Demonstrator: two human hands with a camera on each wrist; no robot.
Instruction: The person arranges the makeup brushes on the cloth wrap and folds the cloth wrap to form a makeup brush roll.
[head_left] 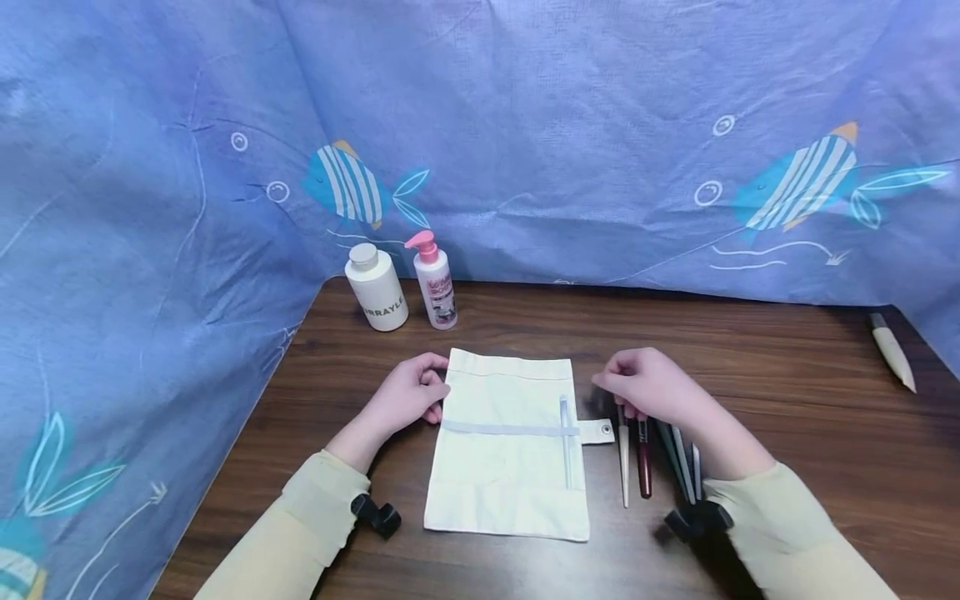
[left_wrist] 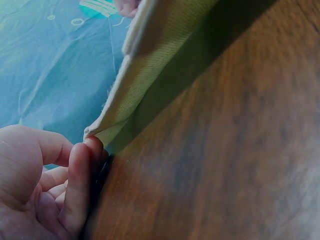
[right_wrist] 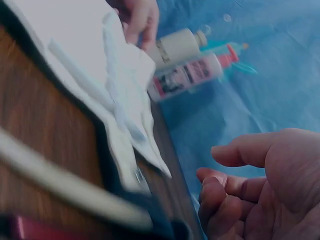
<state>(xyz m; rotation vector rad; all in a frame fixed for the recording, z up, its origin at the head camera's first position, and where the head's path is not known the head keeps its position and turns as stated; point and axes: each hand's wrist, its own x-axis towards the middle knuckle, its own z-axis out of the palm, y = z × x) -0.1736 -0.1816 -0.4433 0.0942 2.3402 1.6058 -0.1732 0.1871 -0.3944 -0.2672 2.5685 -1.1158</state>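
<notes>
Clock face centred on the cloth (head_left: 502,475), which lies unfolded on the brown table (head_left: 787,350). My left hand (head_left: 405,392), at 10 o'clock: thumb and fingertip close together, pinching the cloth's edge. My right hand (head_left: 648,383), at 2 o'clock: fingers loosely bent, a gap between thumb and forefinger, nothing in hold; it hangs by the upper ends of a white handle (head_left: 625,467) and a dark red handle (head_left: 644,467), both between 3 and 4. Grey band (head_left: 495,429) runs across the cloth, 9 to 3, crossed by a pale stick (head_left: 566,454); over or under, I cannot tell. Snap tab (head_left: 597,432) juts at 3. White bottle (head_left: 381,298) between 10 and 11, pump bottle (head_left: 439,296) just beside it at 11.
</notes>
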